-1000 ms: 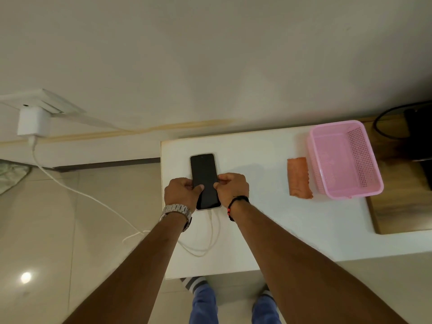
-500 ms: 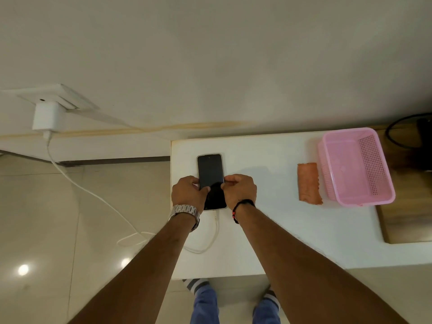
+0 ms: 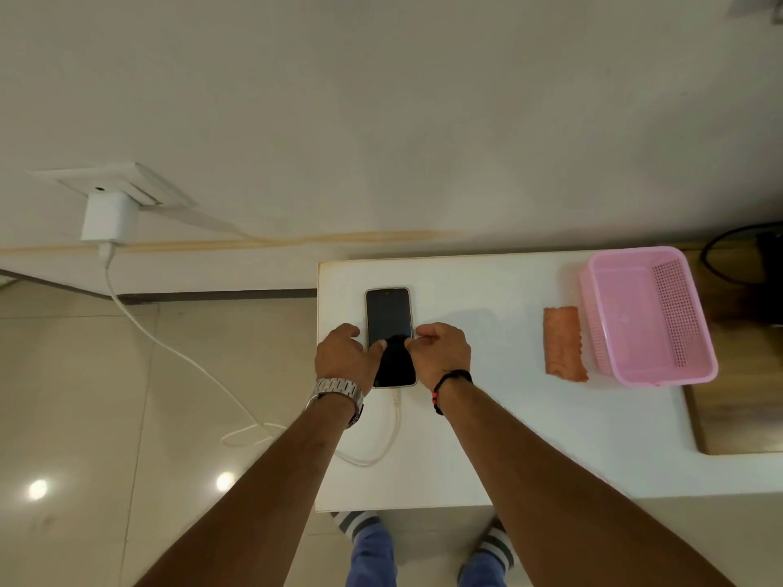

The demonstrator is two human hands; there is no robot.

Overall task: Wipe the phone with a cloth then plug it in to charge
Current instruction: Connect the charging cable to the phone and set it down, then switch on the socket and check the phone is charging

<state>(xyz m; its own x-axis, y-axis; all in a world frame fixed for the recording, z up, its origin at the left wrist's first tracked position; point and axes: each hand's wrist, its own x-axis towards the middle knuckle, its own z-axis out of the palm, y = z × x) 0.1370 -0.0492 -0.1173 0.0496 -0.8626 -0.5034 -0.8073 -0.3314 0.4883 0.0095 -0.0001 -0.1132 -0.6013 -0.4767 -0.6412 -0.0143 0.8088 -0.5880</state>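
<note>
A dark-screened phone (image 3: pixel 388 315) lies flat near the left end of a white table (image 3: pixel 508 438). A white cable (image 3: pixel 396 421) is plugged into its near end and loops off the table's left edge up to a white charger (image 3: pixel 109 218) in a wall socket (image 3: pixel 123 180). My left hand (image 3: pixel 343 358) pinches the phone's left edge, thumb on the screen. My right hand (image 3: pixel 445 353) pinches its right edge with curled fingers. An orange folded cloth (image 3: pixel 563 343) lies on the table to the right, apart from both hands.
A pink plastic basket (image 3: pixel 661 377) stands right beside the cloth. Past it, a wooden board (image 3: pixel 733 417) and a black cable (image 3: pixel 712 256) sit at the far right. The charger cable hangs over tiled floor on the left. The wall runs along the table's far edge.
The phone stays on the table with the cable in it. Both hands have eased outwards a little, so more of the screen shows. The camera view has shifted slightly.
</note>
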